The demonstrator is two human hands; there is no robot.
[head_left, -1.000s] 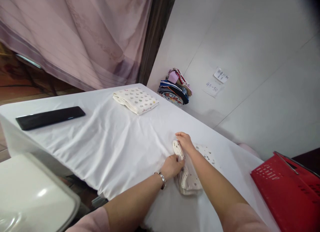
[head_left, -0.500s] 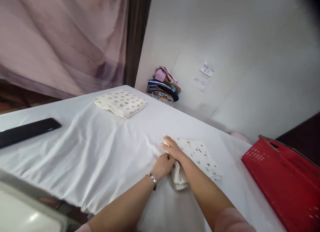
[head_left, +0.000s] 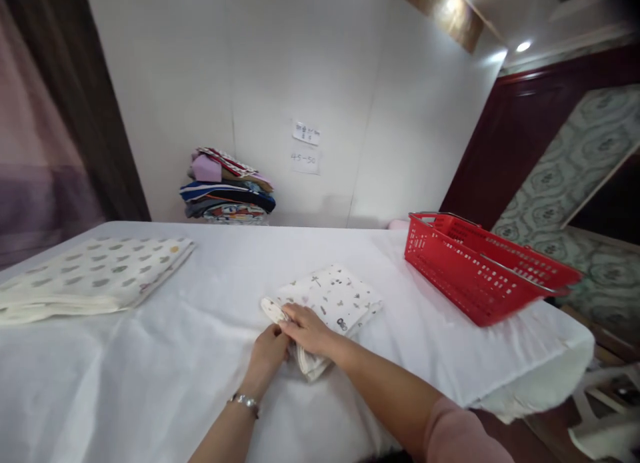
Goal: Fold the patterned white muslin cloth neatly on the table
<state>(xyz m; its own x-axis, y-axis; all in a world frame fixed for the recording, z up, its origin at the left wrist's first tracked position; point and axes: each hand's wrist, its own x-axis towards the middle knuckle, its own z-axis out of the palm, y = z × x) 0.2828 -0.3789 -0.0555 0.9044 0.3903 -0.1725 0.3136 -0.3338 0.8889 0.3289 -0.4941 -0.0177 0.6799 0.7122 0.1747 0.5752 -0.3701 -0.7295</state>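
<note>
A folded white cloth (head_left: 330, 296) with a small dark print lies in front of me on the white-covered table (head_left: 220, 356). My left hand (head_left: 270, 350), with a silver bracelet at the wrist, has its fingers closed on the cloth's near left edge. Just over it, my right hand (head_left: 307, 328) grips the same edge from above, thumb and fingers round the folded layers. Both hands touch each other there, and some fingertips are hidden. Further left rests a second folded cloth (head_left: 105, 270), cream with larger grey motifs.
A red plastic basket (head_left: 465, 270) with a metal handle stands on the right of the table. Behind the table's far edge rises a stack of folded clothes (head_left: 227, 190) against the white wall. Handwritten paper notes (head_left: 306, 146) are stuck to that wall.
My view has swung right and levelled, so the whole basket shows and the black object on the left has left view. Both hands stay at the printed cloth's edge.
</note>
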